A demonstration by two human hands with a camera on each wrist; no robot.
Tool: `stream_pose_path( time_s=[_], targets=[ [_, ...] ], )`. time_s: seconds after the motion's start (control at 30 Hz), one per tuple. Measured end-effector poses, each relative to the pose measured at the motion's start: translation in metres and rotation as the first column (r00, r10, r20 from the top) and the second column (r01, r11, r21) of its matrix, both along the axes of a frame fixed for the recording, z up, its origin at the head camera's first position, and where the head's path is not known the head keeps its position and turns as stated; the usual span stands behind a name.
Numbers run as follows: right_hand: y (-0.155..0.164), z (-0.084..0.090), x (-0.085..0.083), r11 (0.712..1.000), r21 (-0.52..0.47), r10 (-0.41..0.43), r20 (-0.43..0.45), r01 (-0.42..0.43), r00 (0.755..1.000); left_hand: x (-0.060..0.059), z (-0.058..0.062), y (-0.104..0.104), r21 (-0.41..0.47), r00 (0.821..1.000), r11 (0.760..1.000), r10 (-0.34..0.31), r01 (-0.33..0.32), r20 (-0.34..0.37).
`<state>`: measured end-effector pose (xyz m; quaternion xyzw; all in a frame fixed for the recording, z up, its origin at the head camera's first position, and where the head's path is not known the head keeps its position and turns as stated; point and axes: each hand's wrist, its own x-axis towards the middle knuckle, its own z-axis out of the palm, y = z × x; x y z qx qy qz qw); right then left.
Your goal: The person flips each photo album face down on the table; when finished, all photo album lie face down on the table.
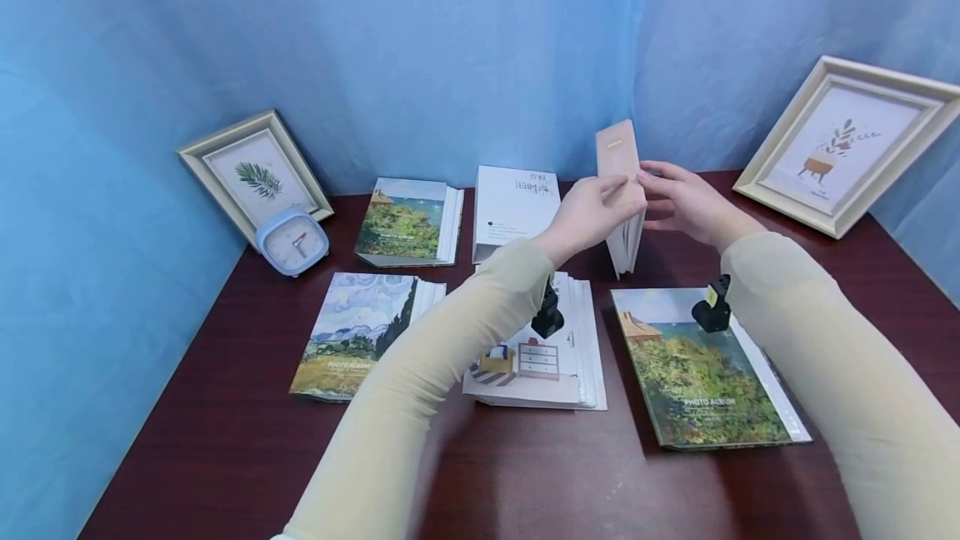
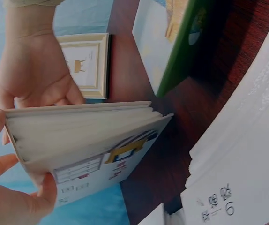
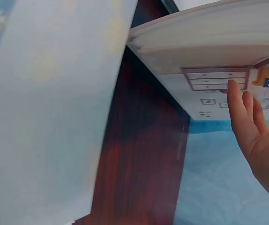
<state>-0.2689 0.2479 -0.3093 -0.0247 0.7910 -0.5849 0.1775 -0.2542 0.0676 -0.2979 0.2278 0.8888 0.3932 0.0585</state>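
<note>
A beige album stands upright on its lower edge on the dark red table, toward the back middle. My left hand pinches its top part between thumb and fingers; the page block and a cover with a drawer picture show in the left wrist view. My right hand is on the album's other side. Its straight fingers lie against the printed cover.
Photo albums lie flat: a white one under my left arm, painted-cover ones at front right, front left and back. A white box, a blue clock and two picture frames stand at the back.
</note>
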Motion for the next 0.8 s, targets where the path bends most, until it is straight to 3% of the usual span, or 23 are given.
stream_pose_path(
  time_s=[0.23, 0.43, 0.8],
  targets=[
    [0.002, 0.006, 0.000, 0.999, 0.025, -0.026, -0.026, 0.026, 0.999, -0.001, -0.013, 0.002, 0.049, 0.996, 0.998, -0.032, 0.036, -0.084],
    [0.005, 0.006, 0.002, 0.995, 0.092, -0.040, -0.063, 0.046, 0.997, -0.003, -0.029, 0.000, 0.148, 0.997, 0.986, -0.076, 0.076, -0.011],
    [0.011, 0.003, 0.013, 0.957, 0.280, -0.025, -0.186, 0.078, 0.982, -0.005, -0.047, -0.001, 0.206, 0.989, 0.970, -0.142, 0.128, 0.052]
  ],
)
